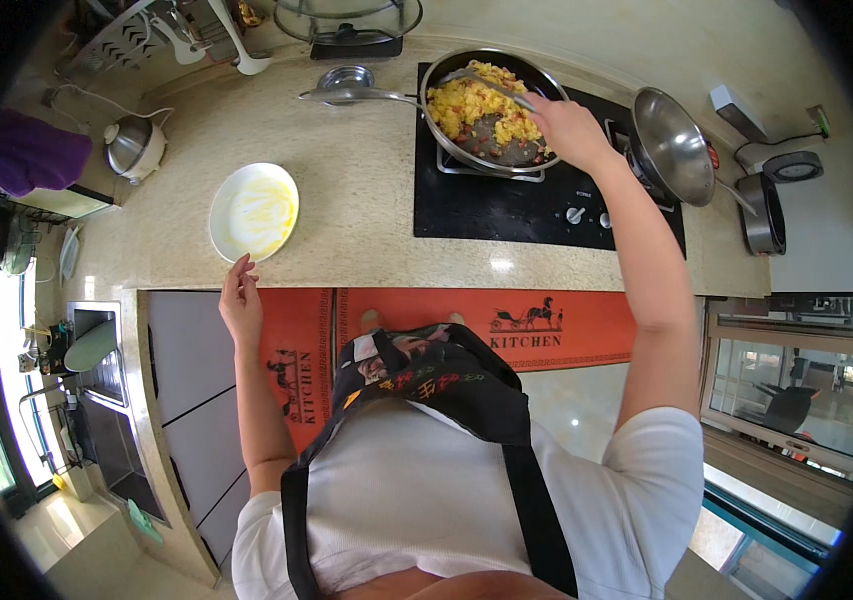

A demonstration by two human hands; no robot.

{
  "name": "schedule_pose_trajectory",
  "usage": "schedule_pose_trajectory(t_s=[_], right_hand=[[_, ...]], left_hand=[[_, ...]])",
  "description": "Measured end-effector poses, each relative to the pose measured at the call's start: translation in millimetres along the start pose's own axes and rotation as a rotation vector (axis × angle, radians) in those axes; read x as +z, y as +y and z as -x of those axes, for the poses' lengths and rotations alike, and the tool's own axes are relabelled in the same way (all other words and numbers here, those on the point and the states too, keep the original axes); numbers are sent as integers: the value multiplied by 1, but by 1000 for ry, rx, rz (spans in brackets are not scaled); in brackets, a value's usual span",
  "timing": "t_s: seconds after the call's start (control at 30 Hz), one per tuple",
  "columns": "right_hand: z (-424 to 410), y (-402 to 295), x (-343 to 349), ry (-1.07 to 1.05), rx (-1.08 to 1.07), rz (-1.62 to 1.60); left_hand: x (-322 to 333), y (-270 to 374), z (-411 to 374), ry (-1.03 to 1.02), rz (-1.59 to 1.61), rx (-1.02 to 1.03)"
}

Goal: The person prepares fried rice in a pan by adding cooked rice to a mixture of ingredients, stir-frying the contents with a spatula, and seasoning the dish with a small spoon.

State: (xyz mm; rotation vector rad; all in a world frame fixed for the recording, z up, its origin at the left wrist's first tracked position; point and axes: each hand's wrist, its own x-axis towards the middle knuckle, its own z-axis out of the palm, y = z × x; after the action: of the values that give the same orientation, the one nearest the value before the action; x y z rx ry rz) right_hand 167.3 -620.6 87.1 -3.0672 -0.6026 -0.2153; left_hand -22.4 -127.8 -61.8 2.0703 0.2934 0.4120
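Observation:
My right hand (573, 131) grips the handle of a metal spatula (498, 86), whose head rests among the food in a steel frying pan (555, 79). Yellow scrambled egg (456, 105) with small reddish bits covers much of the pan's bottom, and a dark bare patch shows toward the near side. The pan sits on the left part of a black gas hob (494, 210), its long handle (359, 95) pointing left. My left hand (241, 300) is loosely bent at the counter's front edge, holding nothing. Its fingertips are by the near rim of a white plate (222, 217) smeared with yellow egg.
A steel wok (670, 142) stands tilted on the hob's right side. Behind the pan handle sits a small metal bowl (345, 76). A glass lid (351, 22) leans in a stand at the back. Utensils hang at back left, near a small cooker (134, 146).

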Motion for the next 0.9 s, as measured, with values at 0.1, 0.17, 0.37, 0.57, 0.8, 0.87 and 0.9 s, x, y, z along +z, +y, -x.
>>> schedule_pose_trajectory(t_s=[0.1, 0.17, 0.37, 0.57, 0.8, 0.87, 0.9], right_hand=[[26, -10, -37, -73, -171, 161], [48, -1, -58, -73, -242, 315], [110, 0, -123, -185, -16, 365], [123, 10, -60, -127, 132, 319], [98, 18, -2, 60, 363, 79], [99, 26, 28, 44, 359, 72], [98, 25, 33, 33, 331, 71]], left_hand=[[-7, -4, 3, 33, -7, 7], [-6, -6, 4, 28, -13, 18], [17, 8, 6, -84, 6, 13], [131, 71, 10, -569, -56, 450], [325, 119, 53, -597, -333, 958], [348, 127, 57, -568, -429, 999], [355, 128, 58, -572, -485, 1027]])
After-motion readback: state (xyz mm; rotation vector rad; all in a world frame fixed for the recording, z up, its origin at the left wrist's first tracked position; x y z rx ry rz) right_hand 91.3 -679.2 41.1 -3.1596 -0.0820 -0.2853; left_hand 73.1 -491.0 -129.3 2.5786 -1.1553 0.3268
